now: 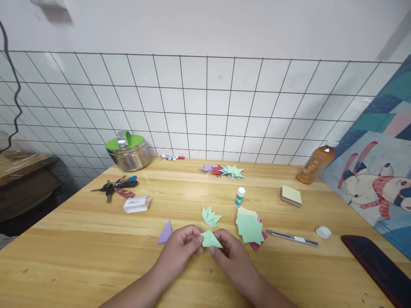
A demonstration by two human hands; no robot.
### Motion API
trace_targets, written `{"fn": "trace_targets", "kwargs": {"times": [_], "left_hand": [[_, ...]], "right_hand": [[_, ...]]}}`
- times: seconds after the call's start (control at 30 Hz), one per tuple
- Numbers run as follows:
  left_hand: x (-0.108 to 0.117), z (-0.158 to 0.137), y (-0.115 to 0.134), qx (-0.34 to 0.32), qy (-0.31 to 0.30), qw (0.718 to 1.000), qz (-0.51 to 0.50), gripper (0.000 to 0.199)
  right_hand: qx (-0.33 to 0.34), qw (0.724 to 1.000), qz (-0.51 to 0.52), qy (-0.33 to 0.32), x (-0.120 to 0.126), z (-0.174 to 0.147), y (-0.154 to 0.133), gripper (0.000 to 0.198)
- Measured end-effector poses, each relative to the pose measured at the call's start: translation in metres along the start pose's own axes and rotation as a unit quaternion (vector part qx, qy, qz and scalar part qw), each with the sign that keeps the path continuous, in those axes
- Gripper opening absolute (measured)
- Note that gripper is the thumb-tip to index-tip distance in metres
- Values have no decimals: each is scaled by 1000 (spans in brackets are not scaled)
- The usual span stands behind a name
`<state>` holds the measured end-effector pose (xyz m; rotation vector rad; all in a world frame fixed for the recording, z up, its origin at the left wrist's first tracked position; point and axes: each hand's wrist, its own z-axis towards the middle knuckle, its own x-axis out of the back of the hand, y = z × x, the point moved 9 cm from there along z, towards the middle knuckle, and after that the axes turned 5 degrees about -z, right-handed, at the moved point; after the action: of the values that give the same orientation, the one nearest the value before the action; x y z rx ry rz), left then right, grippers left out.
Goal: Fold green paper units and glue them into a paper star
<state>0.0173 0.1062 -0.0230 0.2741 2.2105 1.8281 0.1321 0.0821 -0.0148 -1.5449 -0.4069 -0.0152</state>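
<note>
Matt paper fold (211, 239), smooth wooden table (80, 239)

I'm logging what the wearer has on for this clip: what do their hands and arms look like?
Both the left hand and the right hand are bare: no gloves, rings, watch or bands show. The forearms are uncovered to the picture's lower edge, with no sleeve visible.

Wooden table (80, 256) — keys (116, 187), steel pot (129, 152), glue stick (239, 196), paper leaves (223, 171), bottle (315, 164), cutter (291, 238).
</note>
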Motion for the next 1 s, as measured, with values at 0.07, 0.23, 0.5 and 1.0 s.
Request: {"fn": "trace_targets", "kwargs": {"times": [0.07, 0.23, 0.5, 1.0], "left_hand": [[6, 3, -3, 17, 17, 999, -45, 26], [15, 5, -8, 38, 49, 991, -116, 25], [14, 4, -8, 40, 53, 990, -124, 25], [-17, -20, 15, -102, -5, 976, 193, 18]], "right_hand": [[-12, 999, 34, 6, 2, 1, 2, 14], [-33, 999, 40, 11, 3, 1, 10, 24], [-39, 998, 48, 2, 2, 0, 14, 25], [-91, 978, 187, 16, 9, 1, 20, 31]]}}
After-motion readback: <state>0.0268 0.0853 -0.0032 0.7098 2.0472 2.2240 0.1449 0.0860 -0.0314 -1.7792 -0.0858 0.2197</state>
